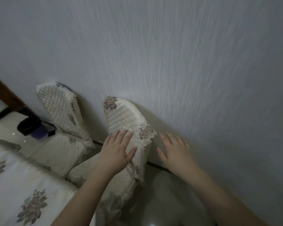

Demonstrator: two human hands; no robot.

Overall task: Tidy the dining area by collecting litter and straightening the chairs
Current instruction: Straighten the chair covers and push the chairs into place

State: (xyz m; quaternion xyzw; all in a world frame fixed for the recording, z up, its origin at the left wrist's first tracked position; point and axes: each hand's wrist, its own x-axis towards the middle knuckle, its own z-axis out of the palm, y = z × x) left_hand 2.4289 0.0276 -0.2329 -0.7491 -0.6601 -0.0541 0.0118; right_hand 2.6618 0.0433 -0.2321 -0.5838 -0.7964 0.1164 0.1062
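Chair-straightening step appears in hand. Near chair [129,121], backrest in a quilted cover with flower embroidery, stands with its back just beside the wall [186,54]. Left hand [117,150] lies flat on the lower backrest cover, fingers straight and spread, gripping nothing. Right hand [174,149] hovers just beside the chair's right edge, fingers open and spread, apart from the fabric as far as I can tell; slight motion blur.

Far chair [60,105], same cover, stands to the left, also backed toward the wall and roughly parallel with the near one. Both seats sit close to the surface [15,185], which carries a flowered cloth.

Bin [31,128] with a black liner stands on the floor beyond the far chair. No litter is visible in this view; whether collection is done I cannot tell, since most of the surface and floor are out of frame.

Judgement: the two chairs look nearly aligned; the near one needs at most a final nudge or cover smoothing. Other chairs, if any, are unseen.
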